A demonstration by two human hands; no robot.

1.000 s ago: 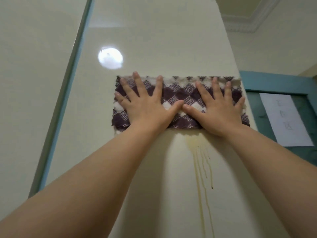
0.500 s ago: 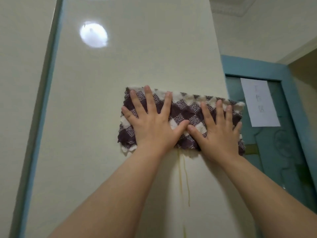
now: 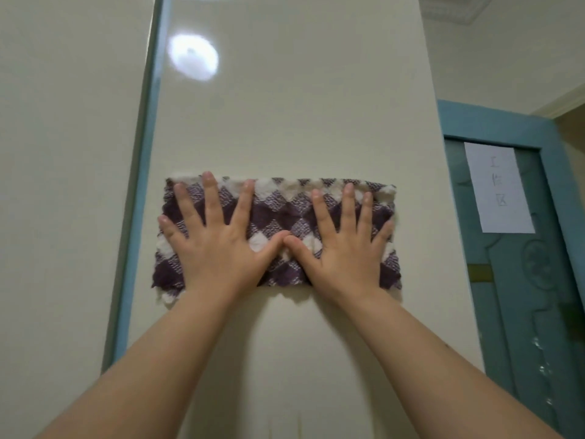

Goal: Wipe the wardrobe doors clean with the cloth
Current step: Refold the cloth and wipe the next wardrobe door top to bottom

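Observation:
A purple-and-white checked cloth point(image 3: 278, 213) lies spread flat against the cream wardrobe door point(image 3: 300, 106), about mid-height in view. My left hand point(image 3: 218, 248) presses on its left half with fingers spread. My right hand point(image 3: 345, 251) presses on its right half the same way. The two thumbs touch at the cloth's middle. Faint yellowish drip marks point(image 3: 299, 427) show on the door at the bottom edge of view, well below the cloth.
A blue-green vertical strip point(image 3: 142, 185) separates this door from another cream panel point(image 3: 63, 153) on the left. Right of the wardrobe's edge stands a teal room door point(image 3: 522, 296) with a white paper sheet point(image 3: 497, 188) on it. A lamp's reflection point(image 3: 193, 57) glares on the door above.
Both hands have slid the cloth down the door over the yellow drip streaks. The long streaks seen below the cloth earlier are now only faint traces at the bottom.

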